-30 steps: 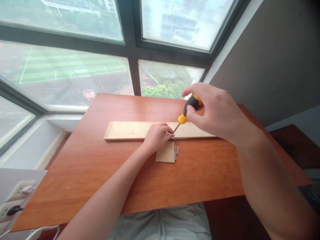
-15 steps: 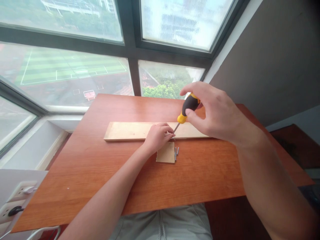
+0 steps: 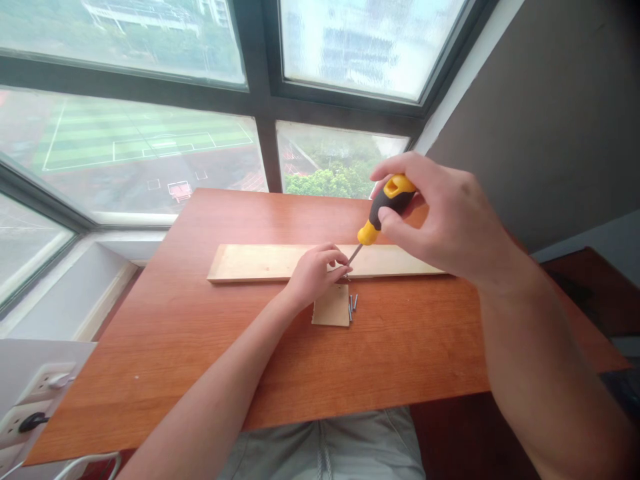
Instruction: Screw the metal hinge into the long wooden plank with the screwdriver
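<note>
Screwdriver (image 3: 392, 203): black handle with yellow end and yellow collar, narrow grey metal shaft. Tool is tilted, tip down and to the left, over the near edge of the pale board (image 3: 255, 261). Right hand (image 3: 440, 210) grips the handle, thumb on the near side. Left hand (image 3: 315, 270) rests on the board, fingers curled beside the shaft tip; cannot tell whether they pinch anything.

Board is long, flat, light wood with faint knots; lies crosswise on the table (image 3: 200, 347). In front of it: a small, squarish wood piece (image 3: 331, 308), left edge rough. A few silvery screws (image 3: 353, 305) lie along its right side.

Table surface reddish-brown, grained, slightly glossy. Beyond: dark-framed windows (image 3: 265, 133), striped green pitch outside. Grey wall (image 3: 545, 127) at right; sockets (image 3: 45, 393) with a black plug (image 3: 33, 421) at lower left.
</note>
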Demonstrator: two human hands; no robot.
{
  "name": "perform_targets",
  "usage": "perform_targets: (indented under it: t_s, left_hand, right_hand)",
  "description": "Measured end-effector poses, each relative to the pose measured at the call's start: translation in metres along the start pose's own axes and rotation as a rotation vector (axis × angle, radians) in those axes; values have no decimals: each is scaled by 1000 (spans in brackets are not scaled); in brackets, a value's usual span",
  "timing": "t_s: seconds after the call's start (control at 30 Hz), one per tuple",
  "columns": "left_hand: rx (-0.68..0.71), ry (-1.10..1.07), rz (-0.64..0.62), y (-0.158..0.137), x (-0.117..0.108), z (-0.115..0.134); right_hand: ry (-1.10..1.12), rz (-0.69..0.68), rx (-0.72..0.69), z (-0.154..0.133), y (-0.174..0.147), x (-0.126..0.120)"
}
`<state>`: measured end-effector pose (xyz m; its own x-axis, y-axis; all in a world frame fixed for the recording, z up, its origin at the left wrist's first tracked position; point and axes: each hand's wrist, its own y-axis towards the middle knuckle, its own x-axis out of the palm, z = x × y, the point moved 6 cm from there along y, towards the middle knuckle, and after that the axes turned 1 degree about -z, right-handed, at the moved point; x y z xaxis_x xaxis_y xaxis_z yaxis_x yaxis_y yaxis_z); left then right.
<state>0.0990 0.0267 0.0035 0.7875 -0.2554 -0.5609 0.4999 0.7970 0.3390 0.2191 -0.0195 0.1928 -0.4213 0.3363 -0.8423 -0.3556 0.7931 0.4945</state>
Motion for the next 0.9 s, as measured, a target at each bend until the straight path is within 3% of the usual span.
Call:
perform_targets:
  t_s: [0.27,0.53,0.9]
  left_hand:
    - [36,-53,-176,-4,9,15]
    - [7,120,-346,-8,20,17]
    - [23,199,-368,-9,19,15]
  right_hand:
    - [48,170,109,24,-19,-16]
    - [220,270,274,60,-46,-11]
    - [373,344,429,91,-73,3]
